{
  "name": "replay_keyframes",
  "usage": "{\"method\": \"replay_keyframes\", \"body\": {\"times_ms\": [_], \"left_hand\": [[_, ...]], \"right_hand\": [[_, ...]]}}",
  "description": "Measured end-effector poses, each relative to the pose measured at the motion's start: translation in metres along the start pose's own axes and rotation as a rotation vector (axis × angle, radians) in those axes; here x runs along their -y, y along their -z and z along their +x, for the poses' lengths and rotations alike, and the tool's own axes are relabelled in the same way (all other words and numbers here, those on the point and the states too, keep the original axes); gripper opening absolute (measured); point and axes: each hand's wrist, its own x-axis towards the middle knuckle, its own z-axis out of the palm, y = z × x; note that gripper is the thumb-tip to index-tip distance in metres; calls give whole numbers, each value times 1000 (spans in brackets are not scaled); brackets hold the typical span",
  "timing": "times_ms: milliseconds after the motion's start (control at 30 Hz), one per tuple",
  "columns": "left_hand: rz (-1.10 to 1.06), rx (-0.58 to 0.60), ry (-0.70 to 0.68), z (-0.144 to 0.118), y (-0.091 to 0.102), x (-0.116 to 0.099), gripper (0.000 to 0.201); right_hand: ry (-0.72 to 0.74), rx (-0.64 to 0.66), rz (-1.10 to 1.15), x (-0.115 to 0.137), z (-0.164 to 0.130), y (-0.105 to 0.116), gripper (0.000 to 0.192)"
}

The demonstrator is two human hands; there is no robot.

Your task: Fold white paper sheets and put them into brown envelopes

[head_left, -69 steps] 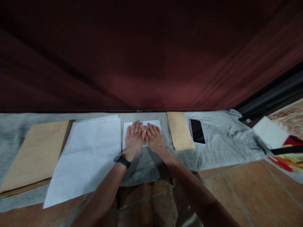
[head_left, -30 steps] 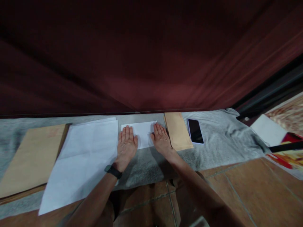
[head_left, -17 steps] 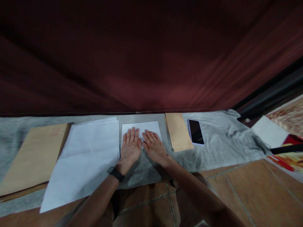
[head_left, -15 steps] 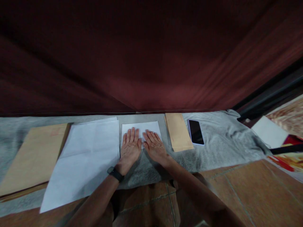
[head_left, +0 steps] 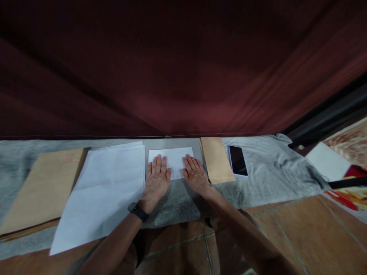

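Gray cloth (head_left: 275, 173) over a long, narrow bench; tiled floor (head_left: 306, 233) below the near edge, dark red curtain (head_left: 183, 84) along the far side.

Small white paper (head_left: 175, 162) flat on the cloth, mid-bench. 2 hands on it, both palm down, fingers straight, gripping nothing. Left hand (head_left: 157, 179) covers the paper's left part, thumb out toward the middle; dark watch (head_left: 138, 212) on that wrist. Right hand (head_left: 196, 177) at the paper's right edge, angled inward; bare paper shows between the 2.

Left of the paper: large white sheets (head_left: 101, 194), a crease across them, near end over the bench edge. Beyond those, large brown envelopes (head_left: 43, 189), stacked. Right of the paper: small brown envelopes (head_left: 217, 160), just beside the right hand; contact, cannot tell. Next to them, phone (head_left: 238, 160), lying flat, screen dark.
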Motion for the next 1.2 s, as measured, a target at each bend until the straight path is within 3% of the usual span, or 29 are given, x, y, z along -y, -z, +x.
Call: {"method": "replay_keyframes", "body": {"times_ms": [167,300,467,567,800,1033,1133,1200], "left_hand": [[3,37,-42,0,5,3,61],[17,155,-163,-2,15,9,59],[2,280,-335,-4,30,18,63],[-20,292,-354,-1,36,23,62],[-4,301,-370,1,38,28,66],[-6,183,-449,8,51,15,45],[-45,40,-481,8,62,6,43],[-62,-97,-402,9,69,2,48]], "right_hand": [[-27,13,0,-6,0,4,55],[-53,34,13,-6,0,10,54],[129,115,109,0,0,19,54],[231,145,131,5,0,23,56],[285,150,104,12,2,27,50],[226,149,120,25,7,31,49],[177,105,175,26,13,35,46],[94,37,295,23,18,40,45]]}}
